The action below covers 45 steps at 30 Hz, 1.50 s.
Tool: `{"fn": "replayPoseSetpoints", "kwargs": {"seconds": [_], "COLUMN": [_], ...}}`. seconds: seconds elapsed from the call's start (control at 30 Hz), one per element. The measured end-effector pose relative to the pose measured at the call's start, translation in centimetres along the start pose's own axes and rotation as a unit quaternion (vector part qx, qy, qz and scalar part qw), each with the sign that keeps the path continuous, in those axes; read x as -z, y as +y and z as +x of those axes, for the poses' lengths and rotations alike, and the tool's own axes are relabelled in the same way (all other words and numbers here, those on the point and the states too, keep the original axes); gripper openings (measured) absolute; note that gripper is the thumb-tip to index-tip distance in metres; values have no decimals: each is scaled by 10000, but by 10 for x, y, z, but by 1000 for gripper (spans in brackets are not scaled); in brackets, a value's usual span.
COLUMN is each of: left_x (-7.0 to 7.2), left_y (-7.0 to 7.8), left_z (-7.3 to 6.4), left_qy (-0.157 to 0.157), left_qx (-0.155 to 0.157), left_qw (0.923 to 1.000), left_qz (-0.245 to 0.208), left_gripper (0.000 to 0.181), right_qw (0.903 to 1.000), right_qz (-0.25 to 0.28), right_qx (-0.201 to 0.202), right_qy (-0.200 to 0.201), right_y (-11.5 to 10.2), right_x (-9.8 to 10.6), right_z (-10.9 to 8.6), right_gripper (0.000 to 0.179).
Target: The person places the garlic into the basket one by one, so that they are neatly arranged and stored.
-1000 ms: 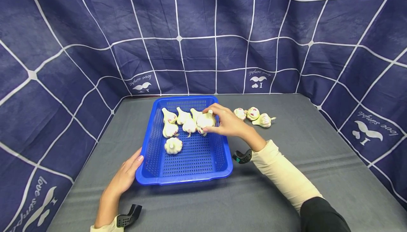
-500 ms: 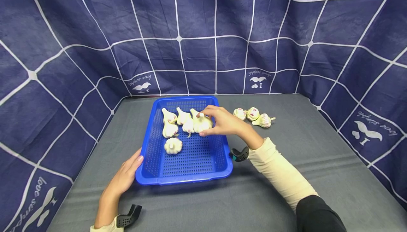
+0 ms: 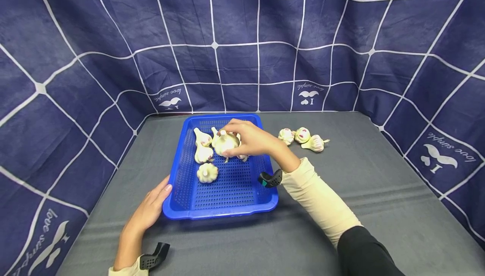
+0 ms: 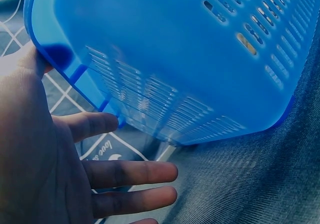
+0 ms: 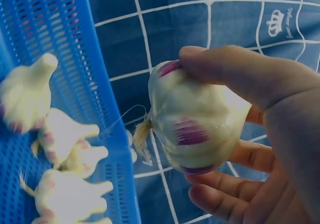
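Observation:
My right hand [image 3: 254, 138] grips a garlic bulb [image 3: 226, 142] above the back part of a blue plastic basket [image 3: 219, 213]. In the right wrist view, the thumb lies on one side of the held bulb [image 5: 195, 119] and fingers on the other; its root tuft points away from the palm. Several garlic bulbs [image 3: 207, 173] lie inside the basket, some hidden behind the right hand. My left hand [image 3: 147, 208] touches the basket's near left corner. In the left wrist view, its thumb rests at the rim [image 4: 65, 76] and its other fingers stretch out nearly straight.
Three more garlic bulbs [image 3: 302, 135] lie together on the grey cloth [image 3: 360, 175], right of the basket. A dark blue curtain [image 3: 235, 27] with white lines stands behind and along both sides. Each wrist carries a black device [image 3: 154, 257].
My right hand has moved left across the basket with the garlic bulb, from the right side toward the middle. The left hand and the basket have stayed in place.

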State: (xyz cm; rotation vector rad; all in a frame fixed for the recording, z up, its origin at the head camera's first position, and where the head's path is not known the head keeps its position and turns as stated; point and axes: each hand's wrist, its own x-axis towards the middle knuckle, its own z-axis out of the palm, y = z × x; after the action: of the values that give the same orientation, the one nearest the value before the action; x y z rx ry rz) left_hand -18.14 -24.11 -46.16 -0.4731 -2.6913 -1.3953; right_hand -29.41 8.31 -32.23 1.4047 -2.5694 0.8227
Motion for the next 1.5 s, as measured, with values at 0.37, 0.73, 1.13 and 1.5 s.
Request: {"fn": "replayPoseSetpoints", "kwargs": {"seconds": [0.37, 0.73, 1.13, 1.5], "left_x": [-1, 0, 2, 1], "left_y": [0, 3, 2, 1], "left_z": [-2, 3, -1, 0], "left_qy": [-37, 17, -25, -17], "left_qx": [42, -9, 129, 113], "left_qw": [10000, 9999, 9997, 9997], "left_qz": [-18, 148, 199, 208], "left_gripper": [51, 52, 55, 54], "right_qw": [9954, 9875, 9686, 9647], "right_qz": [486, 72, -650, -891], "right_qx": [-623, -870, -1190, -1250], "right_qy": [-547, -1314, -2085, -2138], "right_y": [11, 30, 31, 32], "right_x": [-21, -46, -65, -75], "right_z": [22, 19, 21, 21], "right_gripper": [44, 43, 41, 48]}}
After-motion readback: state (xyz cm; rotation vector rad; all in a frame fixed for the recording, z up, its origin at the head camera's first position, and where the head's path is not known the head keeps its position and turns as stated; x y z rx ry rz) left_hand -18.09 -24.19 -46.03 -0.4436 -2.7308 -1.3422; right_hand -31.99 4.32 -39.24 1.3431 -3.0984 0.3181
